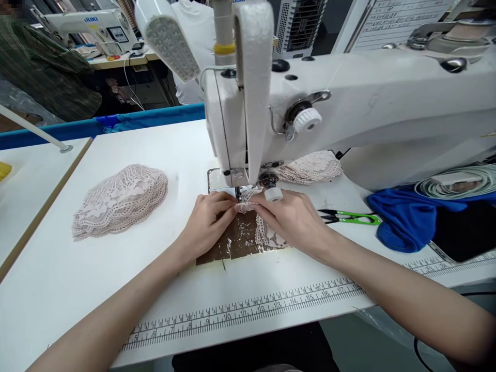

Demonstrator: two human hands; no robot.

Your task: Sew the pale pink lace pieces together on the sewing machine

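Just in front of the needle of a white sewing machine (225, 119), my left hand (211, 219) pinches the edge of a piece of lace (271, 235). From the other side my right hand (292, 219) closes its fingers on the same lace, and the two hands' fingertips nearly meet. Part of the lace hangs over the brown taped plate (228, 243) below my right hand. The rest runs under the presser foot (237, 193), where my fingers partly hide it.
A lace stack (122, 199) lies on the left, another lace stack (310, 168) behind the needle. On the right are green-handled scissors (354, 217), blue cloth (406, 219) and a phone (465, 232). A printed ruler (248, 310) lines the front edge. People stand beyond.
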